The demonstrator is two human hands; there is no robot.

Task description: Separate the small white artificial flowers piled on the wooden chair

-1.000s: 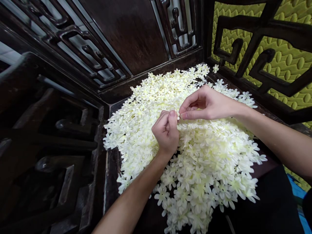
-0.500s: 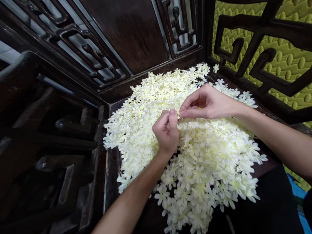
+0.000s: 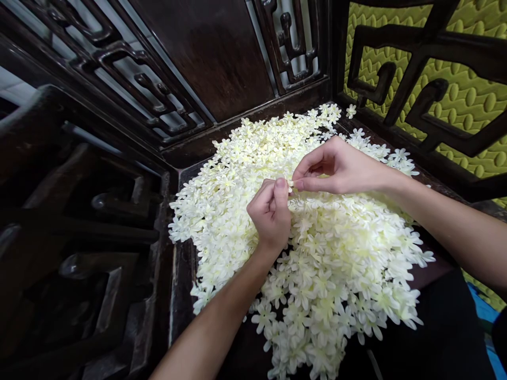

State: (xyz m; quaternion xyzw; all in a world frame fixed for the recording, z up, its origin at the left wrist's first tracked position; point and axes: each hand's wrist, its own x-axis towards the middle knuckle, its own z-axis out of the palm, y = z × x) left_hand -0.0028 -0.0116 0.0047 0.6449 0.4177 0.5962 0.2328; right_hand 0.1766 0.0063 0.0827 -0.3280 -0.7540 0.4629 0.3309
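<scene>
Left hand (image 3: 272, 214) and right hand (image 3: 340, 168) both pinch one small white floret (image 3: 290, 184), presumably for fine control, artificial blossoms (image 3: 336, 243) heaped below the grip.

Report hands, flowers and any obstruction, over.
Left hand closed. Right hand pinching small pale piece beside it, details unclear. White flowers heaped beneath both; no obstruction visible.

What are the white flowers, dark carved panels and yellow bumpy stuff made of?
White flowers: probably matte cloth or plastic; petals look alike.
Dark carved panels: likely varnished wood; shiny highlights on brown.
Yellow bumpy stuff: maybe dull foam or fabric; puffy raised pattern.
</scene>
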